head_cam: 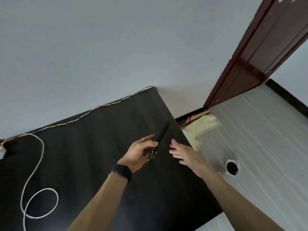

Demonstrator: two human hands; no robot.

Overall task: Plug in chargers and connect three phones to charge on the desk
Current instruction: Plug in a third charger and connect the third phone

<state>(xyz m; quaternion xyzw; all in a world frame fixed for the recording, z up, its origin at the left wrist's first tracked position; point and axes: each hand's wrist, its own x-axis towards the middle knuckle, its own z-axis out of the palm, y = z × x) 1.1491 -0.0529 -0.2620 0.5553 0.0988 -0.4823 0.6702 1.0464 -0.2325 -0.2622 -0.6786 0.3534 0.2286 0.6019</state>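
My left hand [140, 151] grips a black phone [162, 132] by its lower end, tilted on edge above the right part of the black desk [100, 147]; its camera lenses show near my palm. My right hand [180, 153] hovers just right of the phone, fingers spread, holding nothing. A white charging cable [35, 165] lies looped on the left of the desk and runs up to a white charger plug [2, 151] at the far left edge. Only one phone is in view.
A yellow-and-blue twisted wire [100, 106] runs along the desk's back edge against the grey wall. A dark red door frame [250, 55] stands at the right. The pale floor holds a white cup with dark contents [232, 167] and crumpled plastic [201, 127].
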